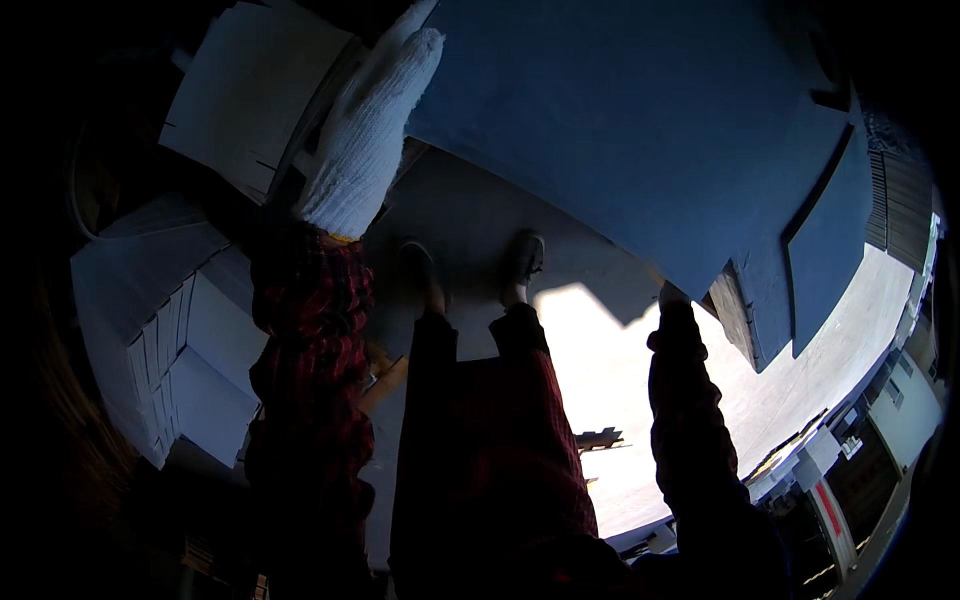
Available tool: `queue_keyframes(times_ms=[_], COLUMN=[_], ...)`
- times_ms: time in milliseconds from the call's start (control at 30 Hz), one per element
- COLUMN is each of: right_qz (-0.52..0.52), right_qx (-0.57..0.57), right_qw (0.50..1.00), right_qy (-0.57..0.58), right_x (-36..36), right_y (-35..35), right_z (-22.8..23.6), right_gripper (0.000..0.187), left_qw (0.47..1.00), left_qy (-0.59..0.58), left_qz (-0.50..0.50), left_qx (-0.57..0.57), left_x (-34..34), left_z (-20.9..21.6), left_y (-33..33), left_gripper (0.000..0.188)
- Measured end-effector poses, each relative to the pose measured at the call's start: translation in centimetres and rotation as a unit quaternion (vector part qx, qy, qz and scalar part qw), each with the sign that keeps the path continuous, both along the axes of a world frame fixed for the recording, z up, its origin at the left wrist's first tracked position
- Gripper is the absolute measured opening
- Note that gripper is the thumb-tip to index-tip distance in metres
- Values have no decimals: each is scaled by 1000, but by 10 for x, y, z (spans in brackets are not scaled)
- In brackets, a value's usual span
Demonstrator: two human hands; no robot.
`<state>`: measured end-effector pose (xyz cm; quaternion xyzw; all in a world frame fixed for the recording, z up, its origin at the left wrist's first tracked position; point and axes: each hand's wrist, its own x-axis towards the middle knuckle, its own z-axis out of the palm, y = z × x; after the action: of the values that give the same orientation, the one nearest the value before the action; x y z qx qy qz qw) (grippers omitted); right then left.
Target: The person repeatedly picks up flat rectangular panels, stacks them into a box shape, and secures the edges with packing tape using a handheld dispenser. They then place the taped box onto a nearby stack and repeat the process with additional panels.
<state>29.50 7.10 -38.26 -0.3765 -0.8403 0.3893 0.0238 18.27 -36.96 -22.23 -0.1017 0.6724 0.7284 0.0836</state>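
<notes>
A large flat blue-grey sheet (620, 130) fills the upper middle and right. My left hand (372, 130), in a white knitted glove, lies along the sheet's left edge. Its fingers are stretched out and close together, pointing away from me; I cannot make out whether they press on the sheet. My right hand (671, 293) is in deep shadow at the near edge of the sheet, close to its right corner. The fingers of that hand are hidden by the sheet's edge. Dark red plaid sleeves cover both forearms.
Pale flat panels (250, 95) lie at the upper left. Stacked white boxes or boards (165, 370) stand at the left. Below the sheet's right corner is a block with a wooden side (735, 310). Bright sunlit ground (620, 390) lies beyond my right leg; my shoes (525, 255) stand on shaded floor.
</notes>
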Motion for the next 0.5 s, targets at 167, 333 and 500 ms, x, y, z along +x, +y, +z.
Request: queue_keyframes(times_ms=[167,333,500], right_qz=[-8,222,237], right_qx=[-218,-59,119], right_qw=[973,973,946], right_qy=[-78,40,185], right_x=[115,115,25], right_y=[-88,-155,-152], right_z=[125,278,310], right_gripper=[27,28,33], left_qw=[998,994,992], left_qy=[-37,-51,-70], left_qz=[-40,-70,-67], left_qx=[-43,-66,-83], left_x=[-4,-10,-16], left_z=[20,30,22], left_y=[7,3,2], left_gripper=[57,58,57])
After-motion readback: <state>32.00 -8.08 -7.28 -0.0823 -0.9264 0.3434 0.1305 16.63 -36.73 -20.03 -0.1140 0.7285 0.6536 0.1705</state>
